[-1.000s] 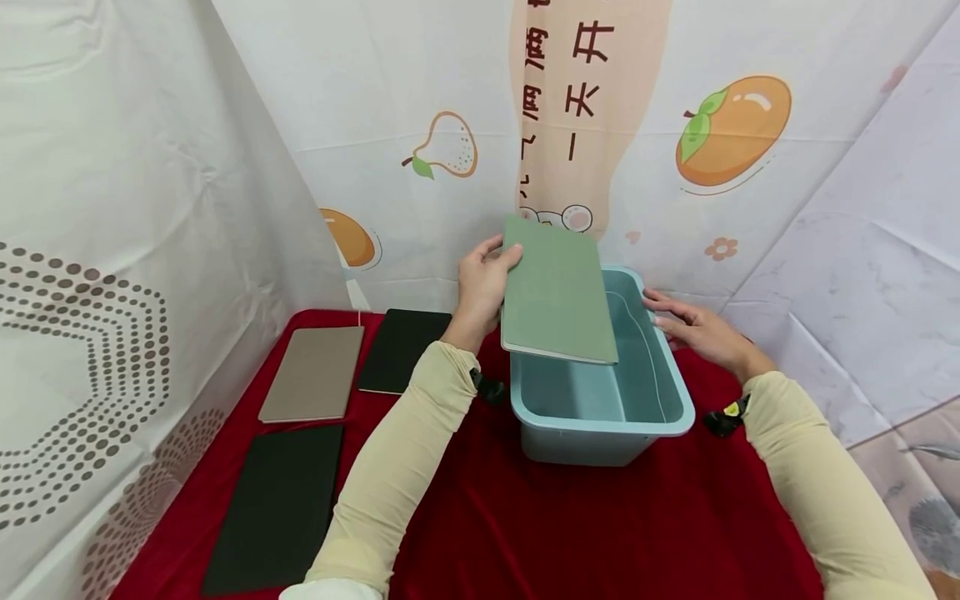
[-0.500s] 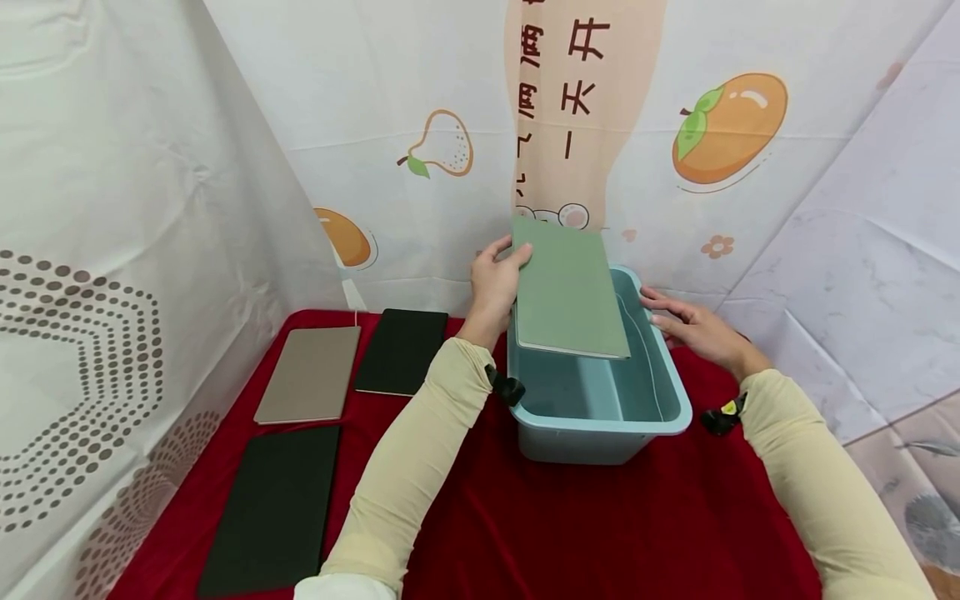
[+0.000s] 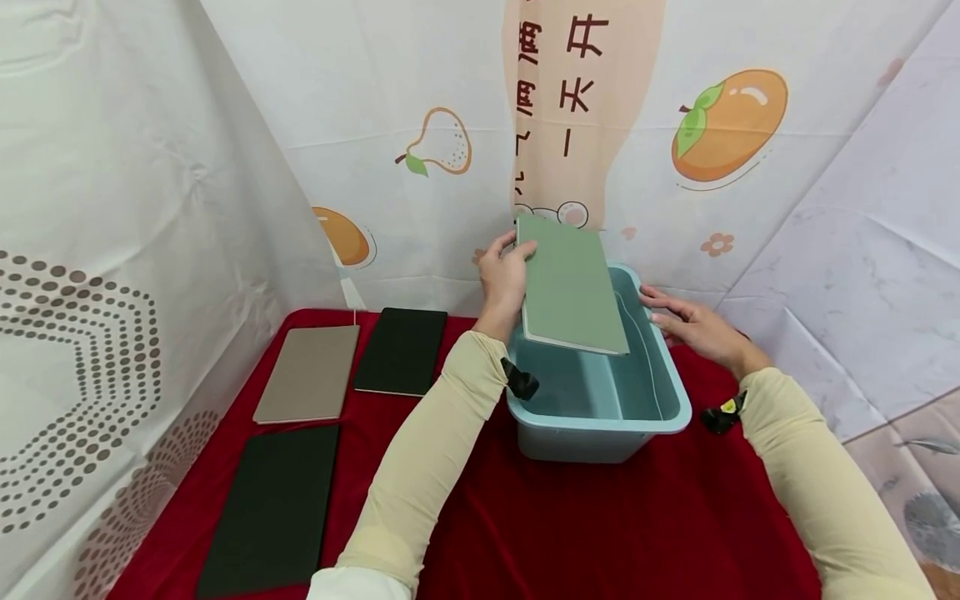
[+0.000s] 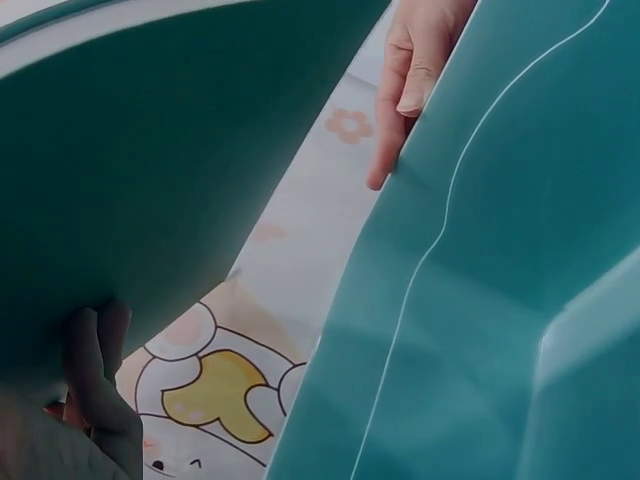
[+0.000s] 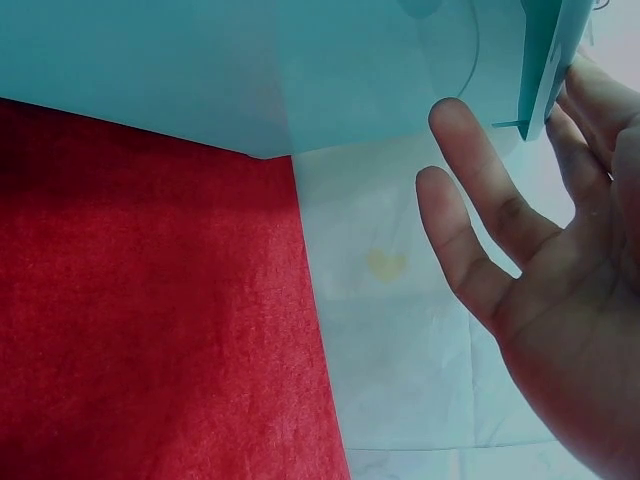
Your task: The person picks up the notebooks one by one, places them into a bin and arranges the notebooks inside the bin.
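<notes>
In the head view, my left hand (image 3: 504, 279) pinches the left edge of a thin sage-green notebook (image 3: 573, 287), thumb on the cover and fingers behind. Tilted, the notebook hangs over the back left part of a light blue plastic bin (image 3: 600, 425). The left wrist view shows its dark underside (image 4: 190, 150) above the bin's inner wall (image 4: 500, 200). My right hand (image 3: 693, 329) rests with extended fingers against the bin's right rim. In the right wrist view, two fingers (image 5: 460, 140) spread away from the wall below that rim.
On the red cloth (image 3: 465, 533) at the left lie a taupe notebook (image 3: 309, 373), a smaller black notebook (image 3: 401, 350) and a larger black notebook (image 3: 270, 508). A printed white curtain (image 3: 360, 92) rises behind the bin and along both sides.
My left hand has carried the green notebook slightly right, further over the bin. My right hand has kept its place at the rim; the other notebooks lie as before.
</notes>
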`<action>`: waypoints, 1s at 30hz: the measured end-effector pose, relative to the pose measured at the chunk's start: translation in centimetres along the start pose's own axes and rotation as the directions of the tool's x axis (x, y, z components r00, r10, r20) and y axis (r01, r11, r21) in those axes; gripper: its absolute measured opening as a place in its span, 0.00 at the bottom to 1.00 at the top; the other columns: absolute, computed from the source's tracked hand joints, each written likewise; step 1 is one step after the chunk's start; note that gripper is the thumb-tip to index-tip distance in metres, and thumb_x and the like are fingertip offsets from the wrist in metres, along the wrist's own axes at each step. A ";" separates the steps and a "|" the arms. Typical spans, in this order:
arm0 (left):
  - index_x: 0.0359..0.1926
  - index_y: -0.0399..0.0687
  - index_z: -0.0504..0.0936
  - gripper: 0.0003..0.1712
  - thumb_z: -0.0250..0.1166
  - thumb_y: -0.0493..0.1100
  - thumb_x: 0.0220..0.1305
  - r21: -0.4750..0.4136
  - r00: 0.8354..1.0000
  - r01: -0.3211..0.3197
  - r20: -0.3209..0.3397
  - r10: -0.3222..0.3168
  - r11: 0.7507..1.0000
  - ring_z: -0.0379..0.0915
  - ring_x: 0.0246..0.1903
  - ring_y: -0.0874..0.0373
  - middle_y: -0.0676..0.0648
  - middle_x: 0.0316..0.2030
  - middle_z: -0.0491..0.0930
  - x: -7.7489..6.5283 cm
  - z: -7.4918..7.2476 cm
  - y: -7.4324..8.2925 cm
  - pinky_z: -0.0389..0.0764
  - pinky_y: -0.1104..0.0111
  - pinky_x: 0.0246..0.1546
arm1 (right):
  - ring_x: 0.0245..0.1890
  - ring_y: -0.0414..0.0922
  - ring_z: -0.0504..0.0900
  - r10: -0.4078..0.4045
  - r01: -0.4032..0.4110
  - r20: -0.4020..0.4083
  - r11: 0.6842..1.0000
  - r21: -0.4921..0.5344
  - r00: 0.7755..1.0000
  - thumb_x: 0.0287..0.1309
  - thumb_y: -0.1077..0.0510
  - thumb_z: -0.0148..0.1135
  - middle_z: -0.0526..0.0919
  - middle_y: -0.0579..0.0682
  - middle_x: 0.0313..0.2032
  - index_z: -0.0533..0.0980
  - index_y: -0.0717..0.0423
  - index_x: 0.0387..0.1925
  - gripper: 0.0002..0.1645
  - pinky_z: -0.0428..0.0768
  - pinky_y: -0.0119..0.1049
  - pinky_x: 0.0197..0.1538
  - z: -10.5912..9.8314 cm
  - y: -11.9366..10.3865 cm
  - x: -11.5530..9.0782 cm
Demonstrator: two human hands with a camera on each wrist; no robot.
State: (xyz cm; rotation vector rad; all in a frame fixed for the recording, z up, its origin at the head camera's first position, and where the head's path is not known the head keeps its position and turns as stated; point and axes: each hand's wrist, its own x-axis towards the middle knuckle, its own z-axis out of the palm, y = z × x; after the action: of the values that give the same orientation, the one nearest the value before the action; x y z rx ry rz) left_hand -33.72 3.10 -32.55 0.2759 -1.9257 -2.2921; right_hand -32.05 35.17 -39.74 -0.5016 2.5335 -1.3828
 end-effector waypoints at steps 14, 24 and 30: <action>0.63 0.57 0.80 0.23 0.65 0.45 0.67 -0.013 1.000 -0.013 0.020 0.014 1.000 0.81 0.46 0.53 0.46 0.57 0.82 -0.1 1.5 -1.0 0.83 0.59 0.48 | 0.48 0.27 0.84 -0.027 0.027 0.007 1.000 0.002 1.000 0.78 0.52 0.51 0.47 0.51 0.83 0.59 0.55 0.78 0.34 0.84 0.26 0.48 -0.1 0.0 0.0; 0.58 0.58 0.84 0.20 0.66 0.45 0.66 0.000 1.000 -0.017 0.012 0.017 1.000 0.82 0.40 0.54 0.45 0.50 0.84 -0.2 3.0 -1.6 0.83 0.62 0.41 | 0.45 0.28 0.85 -0.034 0.033 -0.001 0.999 -0.037 0.999 0.77 0.51 0.52 0.49 0.54 0.82 0.60 0.56 0.77 0.33 0.84 0.27 0.48 -0.2 0.0 -0.1; 0.59 0.59 0.83 0.20 0.67 0.46 0.65 0.008 1.000 -0.005 0.004 0.005 1.000 0.82 0.44 0.53 0.47 0.54 0.82 -0.3 3.9 -2.2 0.83 0.59 0.46 | 0.42 0.31 0.86 -0.003 0.001 -0.041 0.998 -0.065 0.999 0.76 0.50 0.55 0.54 0.49 0.81 0.64 0.53 0.76 0.33 0.85 0.29 0.48 -0.2 -0.3 0.1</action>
State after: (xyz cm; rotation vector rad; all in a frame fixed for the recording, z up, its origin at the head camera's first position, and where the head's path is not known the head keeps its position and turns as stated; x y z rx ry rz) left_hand -34.31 7.28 -34.09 0.2674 -1.9353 -2.2837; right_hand -32.10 35.11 -39.39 -0.4926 2.6185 -1.3280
